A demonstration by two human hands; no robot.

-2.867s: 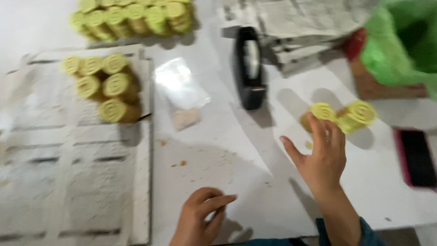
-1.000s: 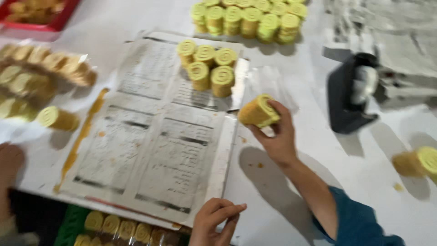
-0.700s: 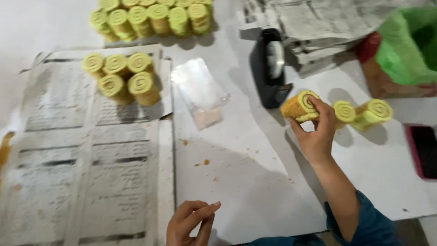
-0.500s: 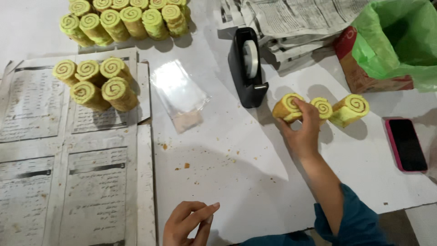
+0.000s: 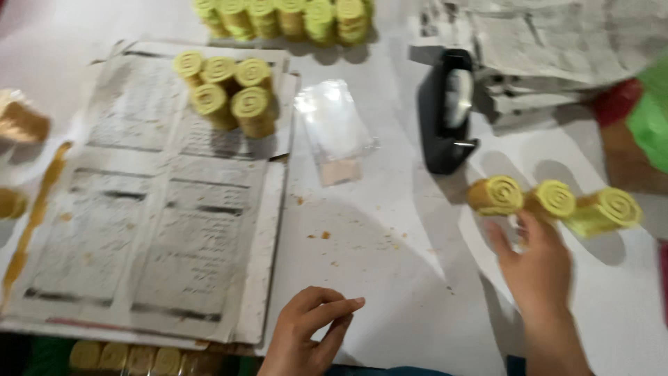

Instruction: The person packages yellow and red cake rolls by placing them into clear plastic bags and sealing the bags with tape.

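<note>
Three yellow spiral rolls lie in a row on the white table at the right: one (image 5: 495, 196), a second (image 5: 553, 200) and a third (image 5: 607, 210). My right hand (image 5: 539, 268) hovers just below them, fingers spread, holding nothing. My left hand (image 5: 309, 334) rests on the table near the bottom edge with fingers loosely curled and nothing in it. Several more yellow rolls (image 5: 226, 90) are piled on a sheet of newspaper (image 5: 160, 230) at the left.
A black tape dispenser (image 5: 449, 111) stands at the upper middle, a clear plastic bag (image 5: 334, 129) to its left. More rolls (image 5: 285, 14) line the top edge. Folded newspapers (image 5: 543, 56) and a green bag (image 5: 650, 118) sit at the right.
My right hand carried a roll from the newspaper pile to the right, set it beside two others, and has now let go and drawn back.
</note>
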